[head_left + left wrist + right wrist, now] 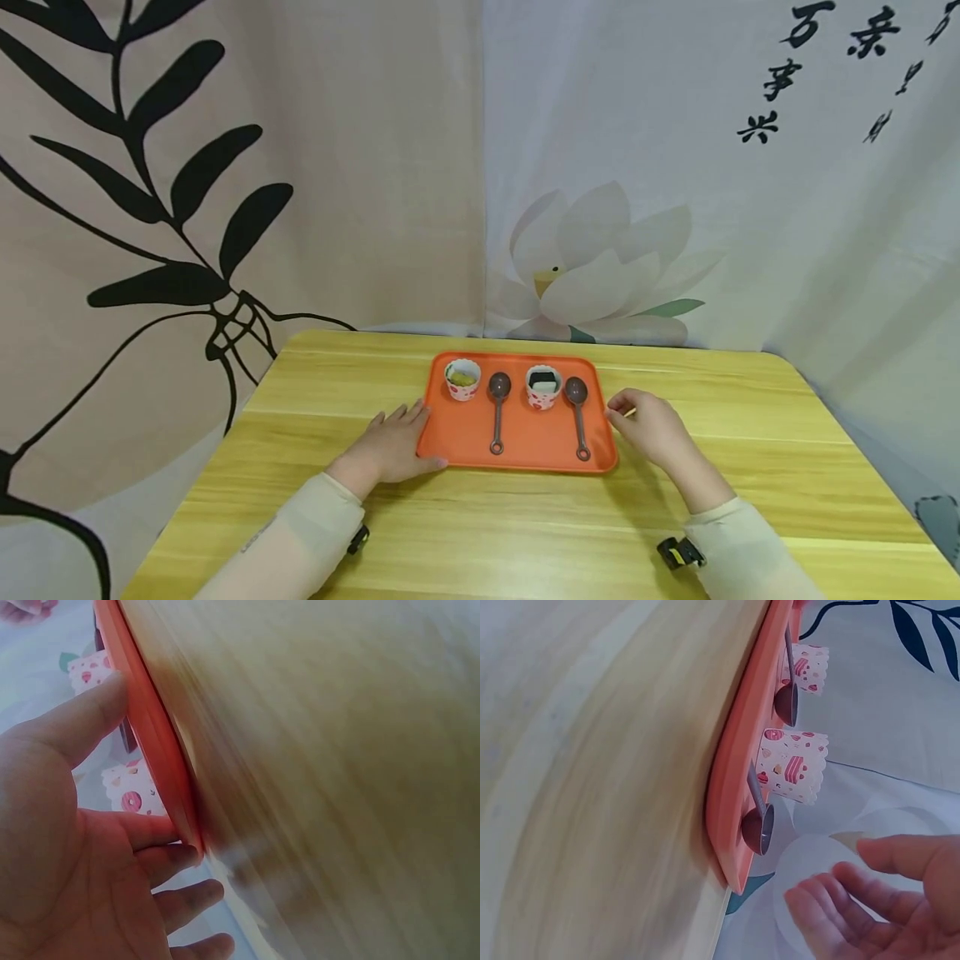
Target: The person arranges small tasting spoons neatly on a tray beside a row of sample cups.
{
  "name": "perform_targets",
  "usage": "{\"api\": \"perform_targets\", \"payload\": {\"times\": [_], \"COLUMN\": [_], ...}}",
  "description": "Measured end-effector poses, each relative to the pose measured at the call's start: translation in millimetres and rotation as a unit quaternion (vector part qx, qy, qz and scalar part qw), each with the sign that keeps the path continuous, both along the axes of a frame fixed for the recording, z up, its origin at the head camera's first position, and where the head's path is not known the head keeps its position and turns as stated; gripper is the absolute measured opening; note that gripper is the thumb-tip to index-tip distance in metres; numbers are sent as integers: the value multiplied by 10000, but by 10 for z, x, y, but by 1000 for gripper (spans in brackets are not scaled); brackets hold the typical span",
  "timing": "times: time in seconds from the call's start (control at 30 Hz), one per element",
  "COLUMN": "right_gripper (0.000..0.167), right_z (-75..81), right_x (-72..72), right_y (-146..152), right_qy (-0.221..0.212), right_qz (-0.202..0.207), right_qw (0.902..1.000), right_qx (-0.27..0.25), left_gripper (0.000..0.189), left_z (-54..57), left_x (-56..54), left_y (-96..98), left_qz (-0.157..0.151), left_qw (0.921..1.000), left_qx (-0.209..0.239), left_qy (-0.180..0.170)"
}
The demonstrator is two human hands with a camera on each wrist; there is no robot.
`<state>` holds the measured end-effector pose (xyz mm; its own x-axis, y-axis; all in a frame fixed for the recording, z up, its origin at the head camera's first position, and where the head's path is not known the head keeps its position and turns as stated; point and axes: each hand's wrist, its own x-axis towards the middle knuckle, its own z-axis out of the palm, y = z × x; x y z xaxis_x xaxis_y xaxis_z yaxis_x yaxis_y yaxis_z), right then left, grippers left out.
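An orange tray (453, 433) lies on the wooden table. My left hand (392, 446) rests at its left end, fingers spread along the side and thumb by the front edge; in the left wrist view, fingertips of that hand (82, 877) meet the rim. Just off the right side, my right hand (651, 423) hovers with loosely bent fingers and nothing between them. On the tray stand a paper cup (462, 390) with yellow-green pieces and another paper cup (542, 400) with black and white pieces. A brown spoon (498, 417) and a second brown spoon (580, 421) lie beside them.
The wooden table (480, 533) extends around the tray on every side. Behind its far edge hangs a pale curtain (375, 167) printed with dark leaves, a lotus and writing. Each wrist carries a small black device (681, 552) at the sleeve.
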<state>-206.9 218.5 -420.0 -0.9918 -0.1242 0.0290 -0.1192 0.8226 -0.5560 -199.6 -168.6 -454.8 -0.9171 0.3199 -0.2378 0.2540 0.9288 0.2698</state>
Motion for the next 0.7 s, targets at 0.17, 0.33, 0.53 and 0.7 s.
{"api": "perform_targets", "payload": {"times": [0.17, 0.33, 0.53, 0.7], "right_gripper": [15, 14, 15, 16], "right_z": [-8, -24, -57, -84], "right_x": [19, 71, 102, 114], "right_y": [22, 64, 105, 134], "right_qy": [125, 294, 396, 512], "right_qz": [99, 150, 170, 225], "right_qw": [9999, 9994, 9989, 9982], "right_qx": [24, 90, 191, 233], "left_gripper": [96, 96, 95, 94], "left_z": [-11, -21, 5, 12], "left_x": [10, 36, 70, 106], "left_y": [4, 20, 24, 5], "left_qz": [39, 22, 9, -17], "left_qw": [10000, 10000, 10000, 9999], "left_qx": [-9, -21, -1, 40], "left_qy": [-3, -17, 30, 97]}}
